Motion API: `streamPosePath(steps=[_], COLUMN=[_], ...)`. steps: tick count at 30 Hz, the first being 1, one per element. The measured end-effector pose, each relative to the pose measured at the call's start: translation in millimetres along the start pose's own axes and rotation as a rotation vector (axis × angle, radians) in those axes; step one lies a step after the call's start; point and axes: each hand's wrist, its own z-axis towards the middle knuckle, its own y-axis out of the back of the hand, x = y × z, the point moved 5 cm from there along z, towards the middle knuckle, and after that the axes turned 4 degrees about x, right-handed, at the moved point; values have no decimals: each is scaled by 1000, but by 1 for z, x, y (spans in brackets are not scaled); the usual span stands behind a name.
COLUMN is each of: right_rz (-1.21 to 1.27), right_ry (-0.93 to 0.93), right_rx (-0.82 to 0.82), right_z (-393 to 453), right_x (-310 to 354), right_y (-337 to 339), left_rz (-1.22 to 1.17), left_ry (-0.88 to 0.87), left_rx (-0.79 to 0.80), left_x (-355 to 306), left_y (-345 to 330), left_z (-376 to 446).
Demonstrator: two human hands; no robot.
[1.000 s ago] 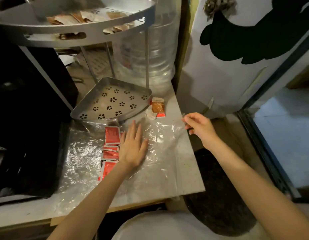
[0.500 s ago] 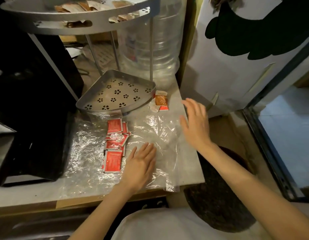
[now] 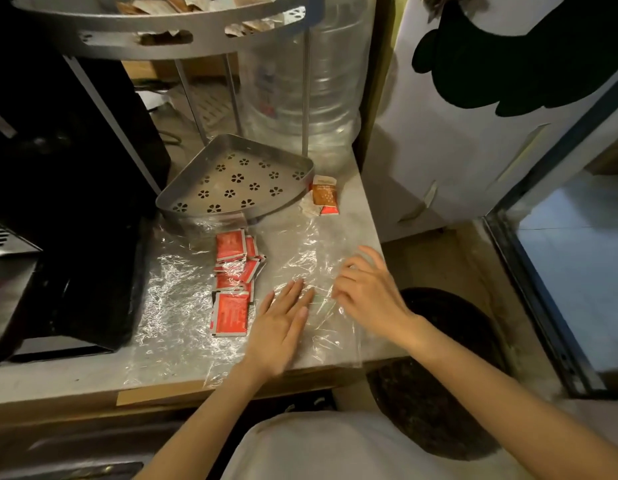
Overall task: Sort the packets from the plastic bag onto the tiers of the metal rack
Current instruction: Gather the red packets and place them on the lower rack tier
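Both hands lay flat on the plastic bag spread over the table — left hand and right hand, each grip released, fingers spread. Red packets sat inside the bag, just left. Beyond, the rack's lower tier — bare.

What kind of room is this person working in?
Probably a home kitchen corner: a perforated metal corner rack on a stone counter, a big water jug behind, and sauce packets in plastic.
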Motion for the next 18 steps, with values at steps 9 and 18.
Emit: streamPosePath(steps=[9,18], right_rz=[-107,-225], right_ry=[-333,-404], right_rx=[-18,454], right_z=[-37,-67], right_x=[-76,-132], right_y=[41,13], left_rz=[234,176], left_ry=[-25,-41], left_rx=[83,116], left_x=[6,1], left_y=[-9,-6], left_z=[-1,-1])
